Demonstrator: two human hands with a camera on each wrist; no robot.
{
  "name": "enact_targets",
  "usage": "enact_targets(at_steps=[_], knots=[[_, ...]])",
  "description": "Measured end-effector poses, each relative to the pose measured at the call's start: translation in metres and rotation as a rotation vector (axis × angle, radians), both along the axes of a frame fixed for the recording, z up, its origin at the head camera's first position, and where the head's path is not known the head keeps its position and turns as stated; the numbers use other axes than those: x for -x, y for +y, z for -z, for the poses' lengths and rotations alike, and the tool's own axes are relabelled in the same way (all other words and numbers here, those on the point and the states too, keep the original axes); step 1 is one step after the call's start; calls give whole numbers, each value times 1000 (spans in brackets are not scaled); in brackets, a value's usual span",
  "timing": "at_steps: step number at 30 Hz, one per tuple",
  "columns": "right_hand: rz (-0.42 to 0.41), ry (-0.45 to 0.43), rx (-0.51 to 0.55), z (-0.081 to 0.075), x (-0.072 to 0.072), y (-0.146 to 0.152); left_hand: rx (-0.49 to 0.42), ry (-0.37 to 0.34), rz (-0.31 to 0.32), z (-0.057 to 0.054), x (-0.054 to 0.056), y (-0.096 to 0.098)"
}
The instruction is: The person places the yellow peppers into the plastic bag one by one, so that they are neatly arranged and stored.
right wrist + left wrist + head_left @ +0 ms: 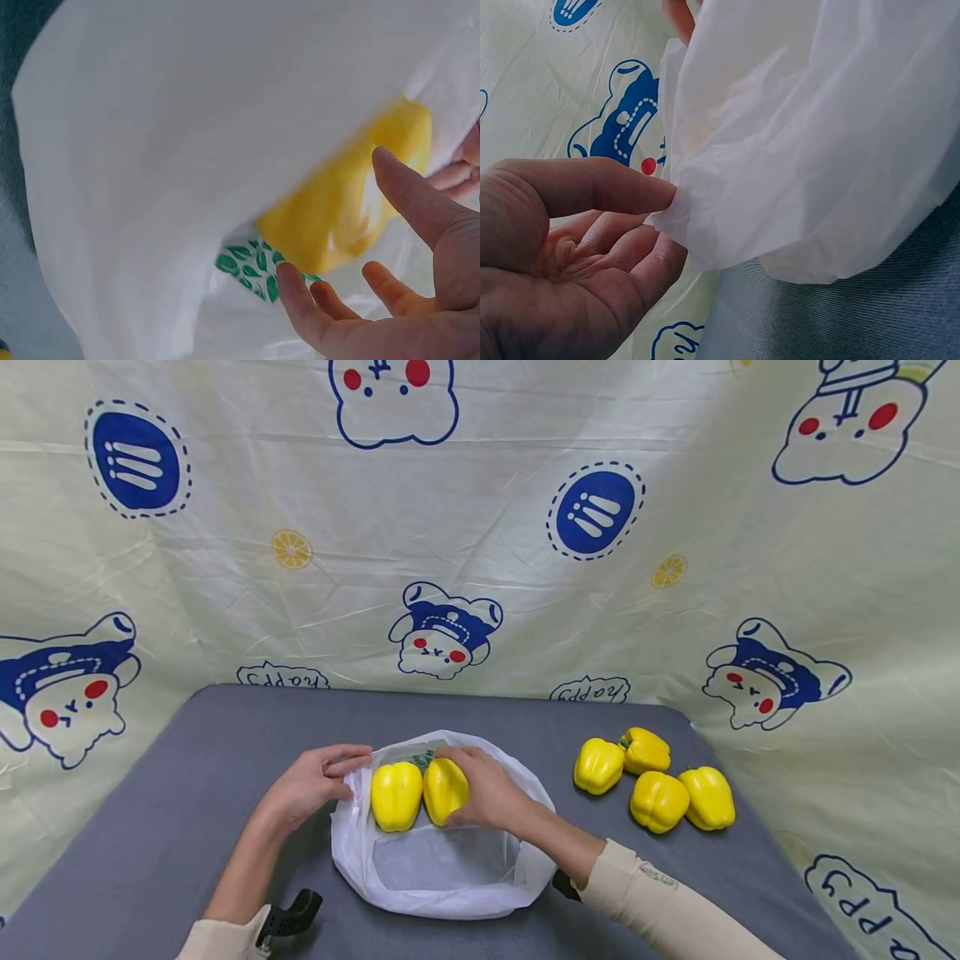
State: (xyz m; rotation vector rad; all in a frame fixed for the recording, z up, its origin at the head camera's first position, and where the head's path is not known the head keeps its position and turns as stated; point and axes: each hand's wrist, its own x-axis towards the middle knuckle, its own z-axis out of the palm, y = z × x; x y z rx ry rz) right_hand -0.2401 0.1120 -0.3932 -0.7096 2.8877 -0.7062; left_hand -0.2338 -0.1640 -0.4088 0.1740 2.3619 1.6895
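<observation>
A white plastic bag point(442, 902) stands wide-mouthed on the table, with two yellow bell peppers inside, the left one point(397, 797) upright and the right one point(446, 792) leaning beside it. My left hand point(311, 785) pinches the bag's left edge between thumb and fingers; the left wrist view shows the thin film point(679, 214) at the fingertips. My right hand point(487, 789) reaches into the bag around the right pepper's outer side. In the right wrist view its fingers point(300, 300) and thumb are spread in front of yellow pepper point(337, 199), close to its surface.
Several more yellow bell peppers point(659, 802) lie in a group on the grey table point(247, 735) to the right of the bag. Printed green leaves point(255, 270) show inside the bag. A patterned cloth point(480, 527) hangs behind the table.
</observation>
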Motion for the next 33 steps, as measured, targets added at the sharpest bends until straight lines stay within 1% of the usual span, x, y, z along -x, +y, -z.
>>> enact_targets(at_steps=[4, 8, 12, 20, 26, 33], knots=[[17, -1, -7, -8, 0, 3, 2, 1, 2, 0, 0, 0], [38, 17, -11, -18, -1, 6, 7, 4, 1, 0, 0, 0], [57, 31, 11, -25, -3, 13, 4, 4, 0, 1, 0, 0], [98, 52, 39, -31, -4, 31, 2, 10, 0, 1, 0, -1], [122, 100, 28, -35, -1, 54, -2, 1, -5, 0, -1, -1], [199, 109, 14, -37, 0, 83, 4, -7, -9, -2, -1, 1]])
